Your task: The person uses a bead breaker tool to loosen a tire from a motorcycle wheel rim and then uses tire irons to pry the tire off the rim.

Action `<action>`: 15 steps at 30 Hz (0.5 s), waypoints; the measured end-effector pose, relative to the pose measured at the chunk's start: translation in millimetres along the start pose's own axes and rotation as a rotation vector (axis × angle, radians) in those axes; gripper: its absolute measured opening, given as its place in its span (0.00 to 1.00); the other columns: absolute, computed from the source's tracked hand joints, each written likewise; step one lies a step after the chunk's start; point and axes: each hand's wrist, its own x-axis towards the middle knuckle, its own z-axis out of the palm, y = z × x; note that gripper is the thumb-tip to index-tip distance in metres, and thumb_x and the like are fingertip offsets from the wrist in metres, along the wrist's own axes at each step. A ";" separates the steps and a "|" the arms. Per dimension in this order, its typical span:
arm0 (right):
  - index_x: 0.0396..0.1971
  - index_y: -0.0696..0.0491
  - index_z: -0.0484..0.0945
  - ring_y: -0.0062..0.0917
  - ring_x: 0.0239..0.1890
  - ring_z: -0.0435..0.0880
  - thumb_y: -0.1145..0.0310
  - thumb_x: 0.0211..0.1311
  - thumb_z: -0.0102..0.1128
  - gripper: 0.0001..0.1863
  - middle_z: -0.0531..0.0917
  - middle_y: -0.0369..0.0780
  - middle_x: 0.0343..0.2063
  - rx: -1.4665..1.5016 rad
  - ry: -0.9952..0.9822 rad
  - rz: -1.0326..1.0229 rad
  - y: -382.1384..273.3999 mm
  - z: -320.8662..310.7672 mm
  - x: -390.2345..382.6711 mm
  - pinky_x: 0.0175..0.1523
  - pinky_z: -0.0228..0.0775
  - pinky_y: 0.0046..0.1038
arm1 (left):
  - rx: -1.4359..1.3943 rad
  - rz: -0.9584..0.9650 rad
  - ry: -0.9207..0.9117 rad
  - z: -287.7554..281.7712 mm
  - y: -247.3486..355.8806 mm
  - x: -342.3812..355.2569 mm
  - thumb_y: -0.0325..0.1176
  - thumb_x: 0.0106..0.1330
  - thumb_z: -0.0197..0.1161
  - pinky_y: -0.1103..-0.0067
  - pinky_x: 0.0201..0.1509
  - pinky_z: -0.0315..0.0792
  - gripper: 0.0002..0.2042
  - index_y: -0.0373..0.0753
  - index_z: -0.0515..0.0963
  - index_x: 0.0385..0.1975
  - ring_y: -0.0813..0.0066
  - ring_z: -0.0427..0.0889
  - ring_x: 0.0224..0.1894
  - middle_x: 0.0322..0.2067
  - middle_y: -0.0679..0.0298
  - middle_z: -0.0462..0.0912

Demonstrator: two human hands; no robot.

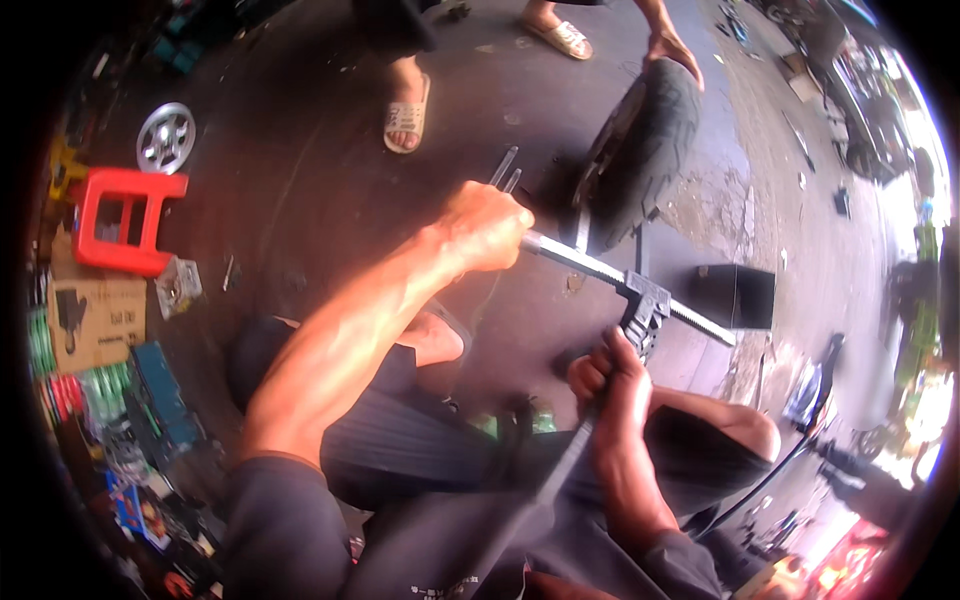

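toothed metal bar (585, 262) lies slantwise in front of you, its left end at your left hand (485, 225) and its right end running down toward the near right, by a black box (745, 295) on the floor. your left hand is closed in a fist around that left end — fingers curled right round, no gap to see. two thin prongs (505, 168) stick out past the far side of the fist.

your right hand (612, 385) is wrapped around a long handle (568, 465), just on the near side of the black ratchet block (648, 300) that rides on the bar; some of its fingers are hidden, but the grip looks closed. the handle slants back to the near left, over your lap, where it blurs.

on the far side of the bar stands a black tyre (650, 145), tilted — a co-worker's hand (677, 52) rests on its top. flat metal pieces (583, 228) show between tyre and bar; whether they touch the tyre, you cannot tell. well to the left are a red stool (150, 225) and, farther off, a silver wheel (166, 140).
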 end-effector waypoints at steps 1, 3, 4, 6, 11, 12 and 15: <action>0.23 0.44 0.61 0.16 0.13 0.59 0.59 0.68 0.55 0.16 0.60 0.28 0.14 0.075 0.070 -0.094 12.9 19.7 3.8 0.17 0.49 0.23 | 0.017 0.035 -0.010 -0.2 -2.0 1.3 0.30 0.43 0.63 0.62 0.34 0.76 0.05 0.43 0.81 0.22 0.53 0.84 0.28 0.21 0.55 0.83; 0.24 0.44 0.61 0.16 0.13 0.59 0.59 0.68 0.54 0.15 0.60 0.28 0.15 0.139 0.102 -0.125 34.4 50.5 5.1 0.18 0.50 0.23 | 0.038 -0.022 -0.019 -3.1 -13.5 0.7 0.30 0.44 0.63 0.60 0.34 0.76 0.04 0.43 0.81 0.22 0.51 0.84 0.29 0.21 0.54 0.82; 0.26 0.45 0.61 0.16 0.14 0.59 0.60 0.68 0.54 0.14 0.60 0.28 0.15 0.166 0.124 -0.136 42.2 63.4 5.0 0.18 0.50 0.23 | 0.041 -0.012 -0.021 -1.9 -21.0 -3.2 0.31 0.44 0.63 0.60 0.34 0.76 0.04 0.43 0.80 0.22 0.51 0.83 0.29 0.21 0.53 0.82; 0.28 0.45 0.61 0.16 0.14 0.59 0.60 0.68 0.54 0.13 0.60 0.28 0.15 0.168 0.104 -0.116 41.0 62.0 3.5 0.19 0.52 0.23 | 0.047 0.012 0.002 5.1 -28.9 -9.3 0.31 0.45 0.63 0.61 0.33 0.76 0.04 0.42 0.80 0.21 0.50 0.83 0.28 0.21 0.53 0.82; 0.30 0.50 0.64 0.15 0.13 0.60 0.62 0.67 0.55 0.11 0.65 0.30 0.16 -0.162 -0.167 0.077 -6.3 -3.1 -11.0 0.16 0.52 0.22 | 0.027 0.078 0.095 13.5 -35.2 -15.8 0.32 0.45 0.65 0.63 0.32 0.75 0.04 0.42 0.78 0.20 0.51 0.82 0.27 0.20 0.55 0.81; 0.31 0.50 0.65 0.14 0.13 0.60 0.63 0.67 0.55 0.10 0.65 0.30 0.16 -0.143 -0.207 0.093 -9.6 -11.2 -9.2 0.17 0.52 0.22 | 0.019 0.057 0.091 12.8 -32.6 -15.0 0.32 0.45 0.65 0.63 0.32 0.74 0.05 0.41 0.77 0.20 0.51 0.81 0.26 0.19 0.55 0.80; 0.33 0.50 0.65 0.14 0.13 0.60 0.64 0.67 0.55 0.09 0.65 0.30 0.16 0.039 -0.280 0.159 -3.8 -16.2 -6.5 0.17 0.53 0.20 | 0.053 0.018 0.024 8.3 -28.1 -9.1 0.33 0.45 0.66 0.62 0.31 0.74 0.06 0.40 0.77 0.20 0.50 0.81 0.27 0.20 0.53 0.80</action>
